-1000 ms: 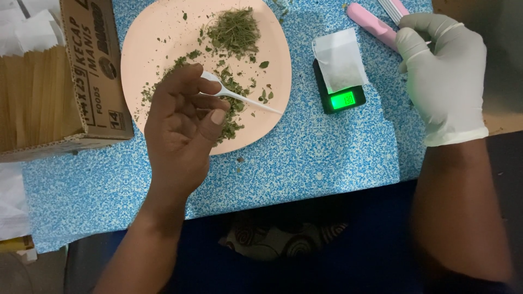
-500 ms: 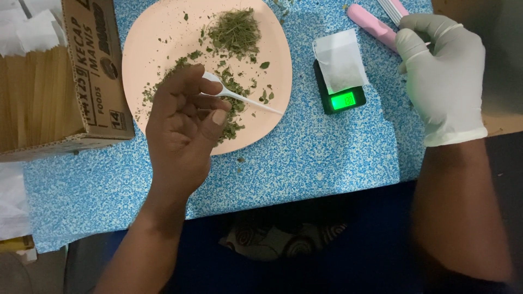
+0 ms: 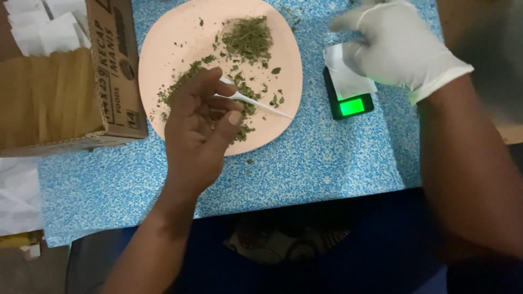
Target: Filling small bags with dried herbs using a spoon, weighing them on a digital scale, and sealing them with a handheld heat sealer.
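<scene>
Two hands busy: my bare left hand (image 3: 199,128) pinches a thin white plastic pick (image 3: 253,102) over the round pink plate (image 3: 163,49). Most dried green herb (image 3: 248,38) lies unsorted there. Right of it, my gloved right hand (image 3: 397,46) hovers spread, holding nothing, over the small black scale (image 3: 348,103).

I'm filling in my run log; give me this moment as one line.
left hand: holds white plastic pick over pink plate of dried green herb | right hand: gloved, on white paper atop pocket scale

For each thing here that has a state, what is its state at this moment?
Left hand: bare, pinching a white plastic utensil.
Right hand: gloved, over the paper.
Pocket scale: on, display lit green.
Pink plate: holds scattered dried green herb.
Cardboard box: open.
</scene>
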